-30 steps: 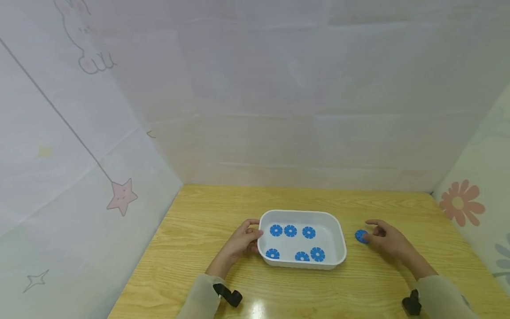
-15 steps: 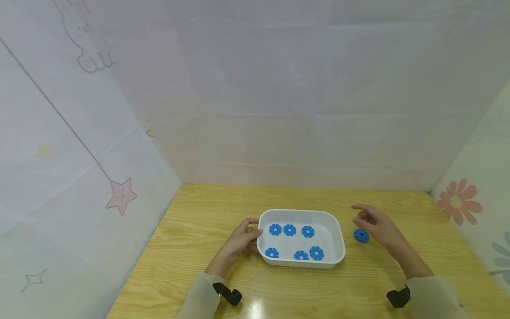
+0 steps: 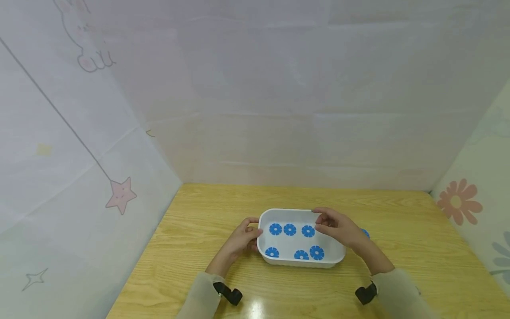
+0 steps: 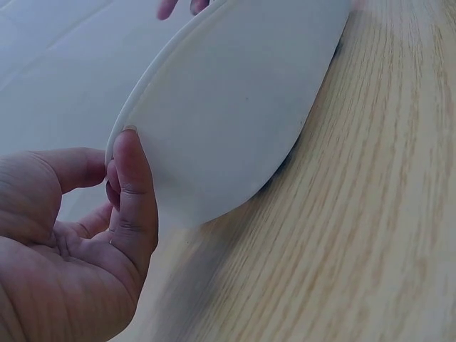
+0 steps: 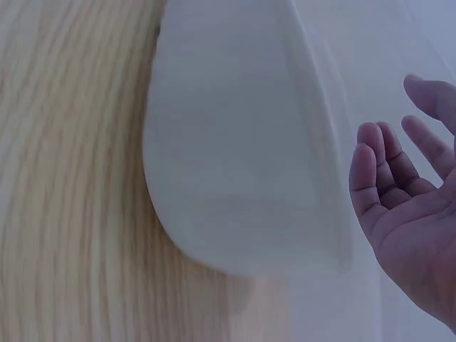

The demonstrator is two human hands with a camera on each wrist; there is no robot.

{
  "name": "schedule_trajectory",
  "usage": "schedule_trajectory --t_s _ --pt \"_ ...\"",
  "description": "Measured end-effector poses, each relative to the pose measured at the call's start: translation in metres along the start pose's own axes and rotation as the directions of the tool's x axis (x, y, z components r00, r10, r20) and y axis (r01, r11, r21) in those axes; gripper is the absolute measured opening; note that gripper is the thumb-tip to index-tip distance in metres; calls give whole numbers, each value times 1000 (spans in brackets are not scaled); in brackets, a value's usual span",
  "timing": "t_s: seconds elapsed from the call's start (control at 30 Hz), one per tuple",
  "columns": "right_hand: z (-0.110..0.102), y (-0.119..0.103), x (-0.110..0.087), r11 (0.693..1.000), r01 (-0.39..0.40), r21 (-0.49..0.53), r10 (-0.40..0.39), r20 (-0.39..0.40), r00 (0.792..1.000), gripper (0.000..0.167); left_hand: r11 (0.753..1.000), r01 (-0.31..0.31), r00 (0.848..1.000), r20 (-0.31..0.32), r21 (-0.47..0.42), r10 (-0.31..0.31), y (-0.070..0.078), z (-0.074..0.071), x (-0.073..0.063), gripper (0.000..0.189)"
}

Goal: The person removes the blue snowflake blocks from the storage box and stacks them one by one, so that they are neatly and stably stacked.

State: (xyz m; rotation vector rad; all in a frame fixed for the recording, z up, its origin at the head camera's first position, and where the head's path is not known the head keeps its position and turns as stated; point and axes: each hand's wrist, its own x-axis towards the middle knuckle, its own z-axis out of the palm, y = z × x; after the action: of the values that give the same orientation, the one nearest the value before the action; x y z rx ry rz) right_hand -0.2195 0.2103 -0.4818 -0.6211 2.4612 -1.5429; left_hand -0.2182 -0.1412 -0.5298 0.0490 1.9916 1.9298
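In front of you: tray (image 3: 295,263), white plastic, smooth, low sheen. Slotted discs (image 3: 317,253), blue, plastic-looking, flat finish. Tabletop (image 3: 215,201), wood-grained, smooth, glossy enough to return bright glare. Backdrop (image 3: 255,88), printed, cloth-like, matt, creased. Your sleeves (image 3: 199,296): pale cloth, matt. Your wrist mounts (image 3: 235,297): black, plastic-looking, mostly matt.

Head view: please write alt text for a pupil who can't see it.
A left hand grips the left end of a white tray holding six blue notched discs on a wooden table. The right hand, with nothing visible in its grasp, hovers over the tray's right side. Another blue disc, partly hidden, lies right of the tray.
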Motion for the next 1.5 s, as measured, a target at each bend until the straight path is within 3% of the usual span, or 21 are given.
schedule_trajectory --t_s 0.2,0.43,0.63,0.83,1.33,1.5 --pt "24 -2 16 999 29 26 -32 89 995 52 1000 -2 1000 6 -6 2 1 0 0 49" --pt "44 -3 28 999 -36 -7 36 118 992 55 1000 -1 1000 8 -8 1 1 0 -2 48" --pt "59 -4 36 999 -14 -37 20 183 983 54 1000 0 1000 4 -5 0 1 0 -2 48" --pt "71 0 44 998 23 -56 -9 245 969 51 1000 -3 1000 5 2 3 3 0 -4 50" --pt "91 -2 53 986 30 -163 36 385 922 53 1000 -17 1000 26 2 17 3 0 -5 49" --pt "99 0 59 975 72 -209 23 421 907 48 1000 -17 999 31 -7 17 2 0 -5 48"
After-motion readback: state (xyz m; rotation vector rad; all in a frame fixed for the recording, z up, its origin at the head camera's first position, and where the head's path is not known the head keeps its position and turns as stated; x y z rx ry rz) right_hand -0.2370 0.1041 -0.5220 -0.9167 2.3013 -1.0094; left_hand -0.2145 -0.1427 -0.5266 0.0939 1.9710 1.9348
